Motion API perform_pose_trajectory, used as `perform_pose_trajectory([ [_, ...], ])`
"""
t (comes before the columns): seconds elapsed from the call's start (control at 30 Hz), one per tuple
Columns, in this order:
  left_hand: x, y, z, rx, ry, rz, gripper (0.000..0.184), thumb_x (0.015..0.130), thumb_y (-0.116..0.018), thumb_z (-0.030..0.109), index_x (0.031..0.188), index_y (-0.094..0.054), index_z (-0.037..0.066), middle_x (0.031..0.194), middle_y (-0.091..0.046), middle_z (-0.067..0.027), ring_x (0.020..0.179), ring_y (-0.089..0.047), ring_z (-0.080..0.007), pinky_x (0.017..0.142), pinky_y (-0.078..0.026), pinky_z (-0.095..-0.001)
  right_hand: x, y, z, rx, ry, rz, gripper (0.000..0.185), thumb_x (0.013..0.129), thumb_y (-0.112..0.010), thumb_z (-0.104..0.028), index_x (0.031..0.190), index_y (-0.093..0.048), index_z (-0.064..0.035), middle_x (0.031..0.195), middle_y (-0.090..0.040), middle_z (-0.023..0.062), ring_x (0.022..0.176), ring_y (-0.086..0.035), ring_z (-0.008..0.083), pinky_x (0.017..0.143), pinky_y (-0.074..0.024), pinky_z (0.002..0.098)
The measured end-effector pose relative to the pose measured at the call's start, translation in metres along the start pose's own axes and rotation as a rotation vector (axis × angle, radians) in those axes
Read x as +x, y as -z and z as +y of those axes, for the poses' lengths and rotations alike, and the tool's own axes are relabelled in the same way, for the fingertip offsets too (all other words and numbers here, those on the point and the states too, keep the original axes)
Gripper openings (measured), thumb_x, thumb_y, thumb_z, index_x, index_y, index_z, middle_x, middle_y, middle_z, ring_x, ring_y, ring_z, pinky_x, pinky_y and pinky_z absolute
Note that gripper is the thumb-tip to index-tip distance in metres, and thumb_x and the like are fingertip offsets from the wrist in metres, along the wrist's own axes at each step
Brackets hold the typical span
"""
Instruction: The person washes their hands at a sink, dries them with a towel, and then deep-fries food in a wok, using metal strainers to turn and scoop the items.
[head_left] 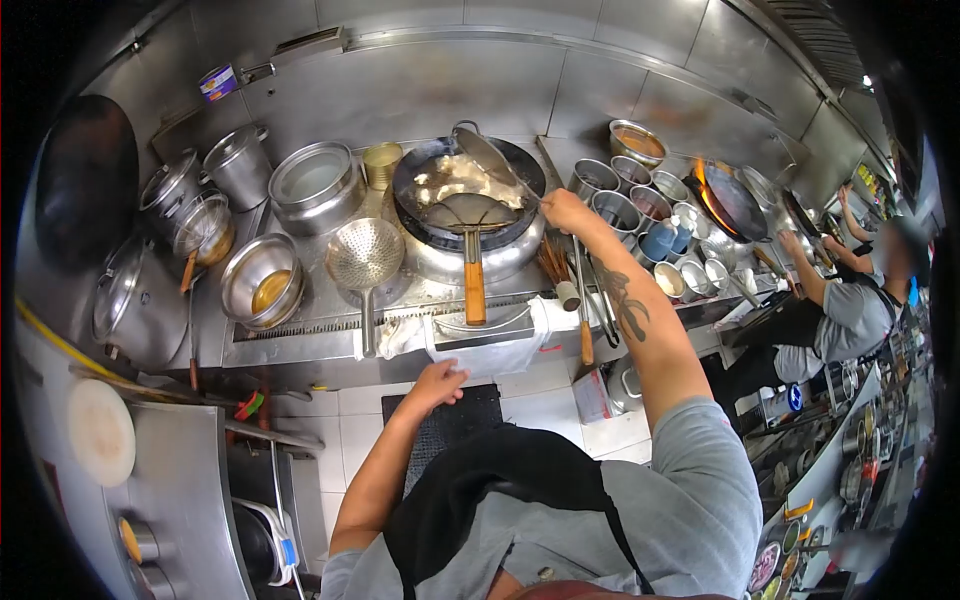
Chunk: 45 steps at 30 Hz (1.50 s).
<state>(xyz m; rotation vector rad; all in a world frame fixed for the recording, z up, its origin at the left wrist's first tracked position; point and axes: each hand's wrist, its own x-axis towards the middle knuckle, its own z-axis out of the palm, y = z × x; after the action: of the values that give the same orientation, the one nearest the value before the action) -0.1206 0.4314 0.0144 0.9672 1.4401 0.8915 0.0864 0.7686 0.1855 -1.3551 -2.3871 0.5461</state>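
Note:
My right hand is closed round the handle of a metal ladle, whose bowl is over the back of a dark wok. Pale food pieces lie in liquid in the wok. A round strainer with a wooden handle rests across the wok's front. Below the counter edge, my left hand hangs near a white cloth, its fingers loosely curled; whether it touches anything is unclear. A perforated ladle lies left of the wok.
Pots, a steel bowl and a large lidded pot stand left. Metal containers and a flaming wok are at right, near other people. A brush leans at the counter edge.

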Motion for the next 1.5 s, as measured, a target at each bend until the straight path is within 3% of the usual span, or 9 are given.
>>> perform_pose_trajectory([
  [0.13, 0.002, 0.007, -0.069, 0.057, 0.098, -0.051, 0.064, 0.082, -0.067, 0.032, 0.126, -0.046, -0.010, 0.086, -0.062, -0.0125, 0.064, -0.061, -0.0154, 0.050, -0.048, -0.0261, -0.009, -0.003, -0.019, -0.021, 0.028, 0.037, 0.023, 0.081, -0.052, -0.017, 0.083, -0.066, 0.0007, 0.084, -0.063, 0.0249, 0.083, -0.062, 0.0417, 0.078, -0.0486, 0.0459],
  [0.17, 0.001, 0.006, -0.091, 0.080, 0.123, -0.035, 0.062, 0.081, -0.067, 0.031, 0.123, -0.048, -0.010, 0.082, -0.062, -0.0116, 0.064, -0.061, -0.0155, 0.050, -0.048, -0.0268, 0.003, -0.010, -0.001, -0.032, 0.101, 0.052, 0.023, 0.087, -0.052, -0.020, 0.088, -0.066, -0.0026, 0.062, -0.061, 0.0182, 0.048, -0.059, 0.0276, 0.053, -0.0492, 0.0396],
  [0.2, 0.003, 0.006, -0.105, 0.164, 0.049, -0.008, 0.045, 0.078, -0.066, 0.030, 0.101, -0.060, -0.008, 0.071, -0.061, -0.0123, 0.061, -0.060, -0.0185, 0.049, -0.046, -0.0322, 0.007, -0.014, 0.010, -0.077, 0.247, 0.183, 0.023, 0.087, -0.051, -0.021, 0.083, -0.064, -0.0018, 0.066, -0.061, 0.0212, 0.055, -0.061, 0.0311, 0.059, -0.0493, 0.0422],
  [0.3, 0.015, 0.000, -0.129, 0.505, -0.031, -0.074, 0.051, 0.078, -0.067, 0.032, 0.106, -0.057, -0.011, 0.073, -0.062, -0.0124, 0.066, -0.061, -0.0199, 0.060, -0.047, -0.0333, -0.003, 0.008, 0.006, -0.143, 0.184, 0.148, 0.028, 0.087, -0.053, -0.023, 0.103, -0.066, -0.0043, 0.081, -0.065, 0.0207, 0.070, -0.062, 0.0324, 0.071, -0.0499, 0.0433],
  [0.4, 0.016, -0.022, -0.134, 0.364, -0.180, 0.033, 0.031, 0.076, -0.063, 0.027, 0.072, -0.055, -0.003, 0.063, -0.058, -0.0164, 0.059, -0.057, -0.0252, 0.056, -0.042, -0.0413, -0.022, 0.034, 0.001, 0.050, 0.047, 0.062, 0.031, 0.091, -0.054, -0.025, 0.113, -0.064, -0.0067, 0.061, -0.057, 0.0023, 0.044, -0.051, 0.0105, 0.040, -0.0398, 0.0262],
  [0.63, 0.073, -0.105, -0.151, 0.461, -0.207, 0.036, 0.050, 0.075, -0.061, 0.029, 0.111, -0.056, -0.004, 0.099, -0.062, -0.0256, 0.097, -0.060, -0.0381, 0.085, -0.047, -0.0426, -0.038, 0.051, 0.029, 0.287, -0.033, -0.006, 0.027, 0.093, -0.051, -0.025, 0.110, -0.065, -0.0084, 0.061, -0.054, -0.0010, 0.038, -0.041, 0.0071, 0.036, -0.0320, 0.0240],
  [0.83, 0.160, -0.221, -0.147, 0.546, -0.229, -0.072, 0.074, 0.075, -0.062, 0.030, 0.130, -0.037, -0.013, 0.130, -0.043, -0.0326, 0.124, -0.041, -0.0408, 0.107, -0.032, -0.0403, -0.036, 0.066, 0.069, 0.396, -0.010, -0.035, 0.030, 0.095, -0.051, -0.026, 0.111, -0.064, -0.0041, 0.058, -0.053, -0.0011, 0.044, -0.046, 0.0070, 0.041, -0.0374, 0.0239],
  [1.43, 0.277, -0.329, -0.145, 1.088, -0.012, -0.024, 0.092, 0.075, -0.063, 0.046, 0.143, -0.023, -0.001, 0.152, -0.010, -0.0207, 0.141, -0.003, -0.0384, 0.114, -0.011, -0.0497, -0.031, 0.090, 0.115, 0.400, -0.110, -0.176, 0.027, 0.094, -0.050, -0.021, 0.113, -0.063, -0.0054, 0.061, -0.052, -0.0008, 0.040, -0.042, 0.0064, 0.037, -0.0313, 0.0223],
  [1.5, 0.289, -0.326, -0.146, 1.008, -0.079, -0.027, 0.086, 0.076, -0.060, 0.049, 0.139, -0.031, -0.003, 0.145, -0.023, -0.0261, 0.137, -0.019, -0.0411, 0.112, -0.018, -0.0479, -0.035, 0.089, 0.109, 0.382, -0.098, -0.195, 0.026, 0.096, -0.050, -0.020, 0.115, -0.061, -0.0060, 0.062, -0.051, -0.0018, 0.040, -0.039, 0.0049, 0.035, -0.0285, 0.0206],
])
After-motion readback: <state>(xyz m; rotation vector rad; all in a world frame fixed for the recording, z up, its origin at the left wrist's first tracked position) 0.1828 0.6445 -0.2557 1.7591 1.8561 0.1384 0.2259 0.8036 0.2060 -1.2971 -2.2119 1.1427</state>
